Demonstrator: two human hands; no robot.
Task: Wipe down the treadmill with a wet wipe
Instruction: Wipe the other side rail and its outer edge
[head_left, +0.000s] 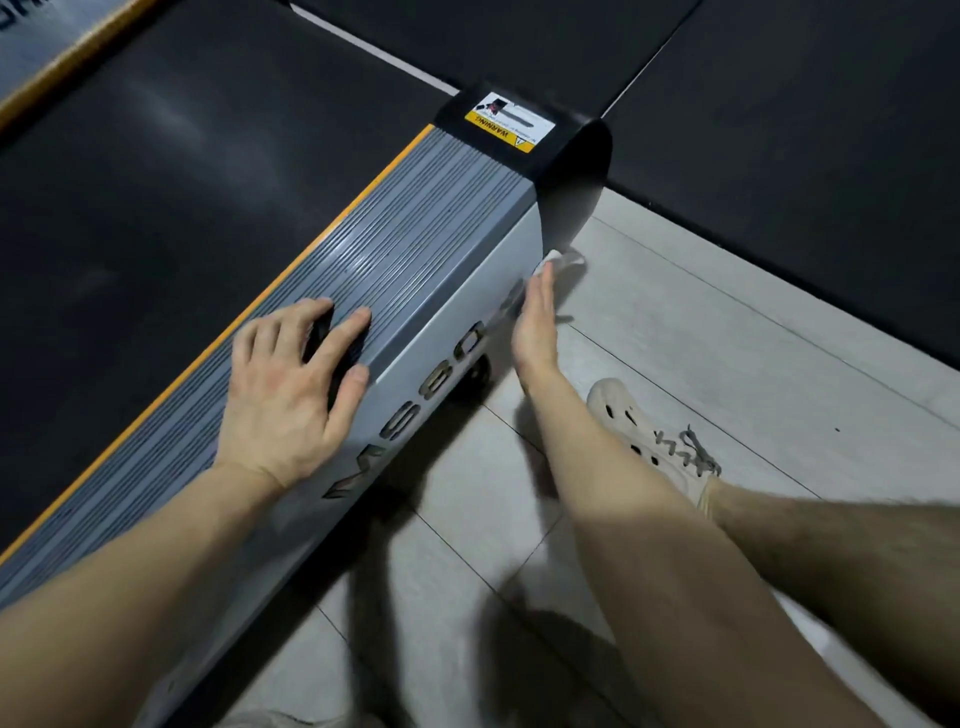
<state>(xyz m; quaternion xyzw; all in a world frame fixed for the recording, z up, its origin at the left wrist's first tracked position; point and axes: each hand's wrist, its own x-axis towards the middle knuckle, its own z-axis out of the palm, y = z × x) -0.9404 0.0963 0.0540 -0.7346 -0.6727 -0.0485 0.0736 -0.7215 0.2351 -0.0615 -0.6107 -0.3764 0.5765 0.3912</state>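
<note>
— Where's the wipe (566, 260)?
— Right of centre: white, bunched at the tips of the right hand (535, 322), against the treadmill (156, 208) side panel (467, 312) near the black end cap (566, 156).
— Grip?
— Fingers straight, pressing flat. Left hand (285, 389) rests spread on the ribbed rail (415, 228). A beige shoe (639, 436) is on the tiled floor (753, 353), lower right.

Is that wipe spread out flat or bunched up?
Bunched up, it seems: the wet wipe shows as a crumpled white lump past the right hand's straight fingertips, against the treadmill's grey side panel. Blur hides detail.
</note>
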